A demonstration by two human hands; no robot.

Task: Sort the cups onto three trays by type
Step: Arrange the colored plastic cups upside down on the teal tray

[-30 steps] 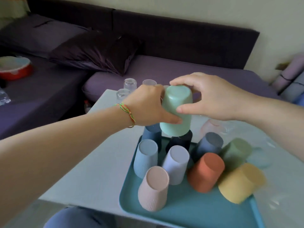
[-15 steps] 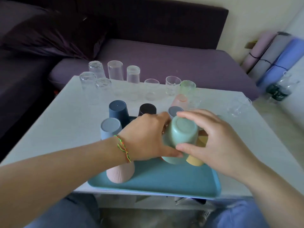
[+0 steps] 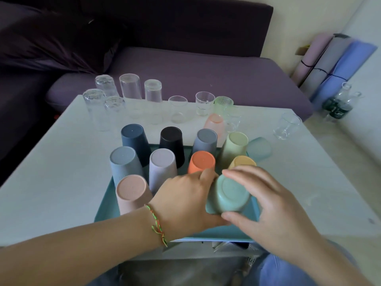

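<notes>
A mint green plastic cup (image 3: 227,194) stands upside down at the front right of the teal tray (image 3: 103,211). My left hand (image 3: 185,201) grips it from the left and my right hand (image 3: 270,205) from the right. Several more coloured cups stand upside down on the tray, among them a pink one (image 3: 132,193), an orange one (image 3: 201,162) and a black one (image 3: 172,141). A yellow cup (image 3: 241,161) is partly hidden behind my right fingers. Clear glasses (image 3: 129,87) stand in a row at the table's far edge.
A frosted blue cup (image 3: 258,148) and a frosted pink cup (image 3: 214,122) stand on the white table (image 3: 51,172) beside the tray. A lone clear glass (image 3: 287,125) stands at the right. A purple sofa (image 3: 206,75) runs behind the table; rolled mats (image 3: 329,62) lean in the corner.
Both hands have carried the mint green cup down from above the tray to its front right corner. The camera has tilted down, and the glasses at the back have come into view.
</notes>
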